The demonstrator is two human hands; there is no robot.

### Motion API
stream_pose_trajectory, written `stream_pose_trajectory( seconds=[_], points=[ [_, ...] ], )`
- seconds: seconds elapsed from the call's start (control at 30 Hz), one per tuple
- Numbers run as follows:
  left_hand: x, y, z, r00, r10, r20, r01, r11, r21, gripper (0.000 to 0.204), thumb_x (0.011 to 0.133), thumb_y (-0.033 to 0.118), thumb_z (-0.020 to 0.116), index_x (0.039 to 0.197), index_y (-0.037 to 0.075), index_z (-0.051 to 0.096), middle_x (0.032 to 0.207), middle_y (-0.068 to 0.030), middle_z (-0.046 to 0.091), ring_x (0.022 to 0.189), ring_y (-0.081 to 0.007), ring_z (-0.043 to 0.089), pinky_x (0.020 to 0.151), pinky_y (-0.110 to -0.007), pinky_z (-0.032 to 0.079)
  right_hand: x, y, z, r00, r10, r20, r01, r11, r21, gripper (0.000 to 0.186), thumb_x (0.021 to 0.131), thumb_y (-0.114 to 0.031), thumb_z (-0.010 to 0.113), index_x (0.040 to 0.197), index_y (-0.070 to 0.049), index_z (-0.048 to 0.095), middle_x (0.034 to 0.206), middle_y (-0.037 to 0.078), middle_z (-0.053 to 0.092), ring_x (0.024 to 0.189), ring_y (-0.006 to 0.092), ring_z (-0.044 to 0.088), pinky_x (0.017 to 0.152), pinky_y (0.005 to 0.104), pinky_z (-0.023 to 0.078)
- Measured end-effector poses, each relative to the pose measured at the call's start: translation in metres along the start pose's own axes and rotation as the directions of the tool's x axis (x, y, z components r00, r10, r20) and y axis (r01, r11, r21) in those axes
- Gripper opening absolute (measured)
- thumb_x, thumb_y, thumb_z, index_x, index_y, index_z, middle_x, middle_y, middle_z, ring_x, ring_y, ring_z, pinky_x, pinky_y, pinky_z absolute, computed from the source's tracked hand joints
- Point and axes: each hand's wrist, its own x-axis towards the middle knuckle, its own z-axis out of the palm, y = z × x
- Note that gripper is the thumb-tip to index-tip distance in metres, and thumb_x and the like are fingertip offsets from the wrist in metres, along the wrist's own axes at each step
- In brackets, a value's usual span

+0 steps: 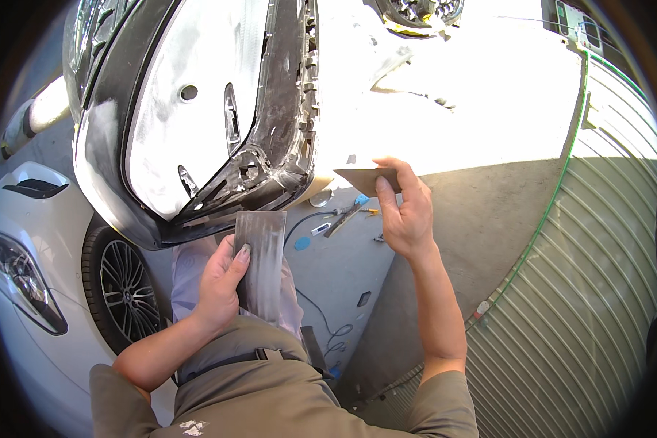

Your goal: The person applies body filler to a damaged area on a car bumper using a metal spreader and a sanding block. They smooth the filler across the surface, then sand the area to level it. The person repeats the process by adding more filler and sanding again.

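My left hand (225,274) grips an upright grey, streaked flat plate (260,269), thumb on its face, just below the lower edge of a black bumper (101,175) with whitish patches. My right hand (401,208) pinches a thin, dark flat blade (361,179) between thumb and fingers, held near horizontal at the right of the bumper's lower corner, apart from the plate. The bumper has a large whitish panel (190,58) with a round hole and slots, and a row of clips along its right edge.
A white car (40,270) with a black-spoked wheel (120,285) stands at left. Below the bumper lie hoses (317,303), small tools (343,220) and a blue disc (302,243). A ribbed metal wall (555,277) runs along the right. Another dark part (416,18) lies at the top.
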Motion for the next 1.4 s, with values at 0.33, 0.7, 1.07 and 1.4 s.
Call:
stream_pose_trajectory(
  seconds=[0.33,0.7,1.07,1.4],
  points=[
    [0.005,-0.019,-0.011,1.000,-0.023,0.007,0.023,0.998,0.058,0.032,0.114,0.022,0.055,0.140,0.002,0.055,0.126,-0.0041,0.069,0.112,-0.0100,0.064,0.101,-0.028,0.051,0.139,0.019,0.018,0.810,-0.586,0.021,0.464,0.620,-0.633,0.051,0.093,-0.018,0.081,0.139,0.001,0.066,0.131,0.024,0.070,0.111,0.0321,0.072,0.093,0.0379,0.058],
    [0.007,-0.043,-0.009,0.999,-0.010,0.035,0.008,0.999,0.049,0.029,0.115,0.014,0.052,0.141,0.001,0.054,0.134,-0.0058,0.066,0.122,-0.0117,0.061,0.109,-0.030,0.046,0.143,-0.026,0.014,0.740,-0.669,0.067,0.469,0.441,-0.765,0.065,0.088,-0.023,0.084,0.146,-0.004,0.060,0.127,0.021,0.068,0.103,0.0314,0.069,0.086,0.0385,0.057],
    [0.007,-0.053,-0.010,0.999,0.009,0.049,-0.011,0.999,0.047,0.029,0.115,0.015,0.054,0.141,0.002,0.055,0.136,-0.0051,0.065,0.125,-0.0115,0.058,0.112,-0.029,0.043,0.140,-0.040,0.000,0.737,-0.662,0.133,0.549,0.474,-0.689,0.067,0.088,-0.028,0.085,0.147,-0.008,0.061,0.109,0.016,0.068,0.095,0.0282,0.068,0.084,0.0411,0.056],
    [0.002,-0.068,-0.014,0.998,0.058,0.029,-0.059,0.998,0.032,0.029,0.115,0.014,0.053,0.141,0.002,0.054,0.134,-0.0050,0.066,0.124,-0.0117,0.060,0.111,-0.030,0.044,0.155,0.006,0.012,0.520,-0.852,0.059,0.752,0.424,-0.505,0.057,0.095,-0.033,0.077,0.140,0.000,0.066,0.118,0.018,0.072,0.100,0.0278,0.070,0.088,0.0405,0.056]
  ],
)
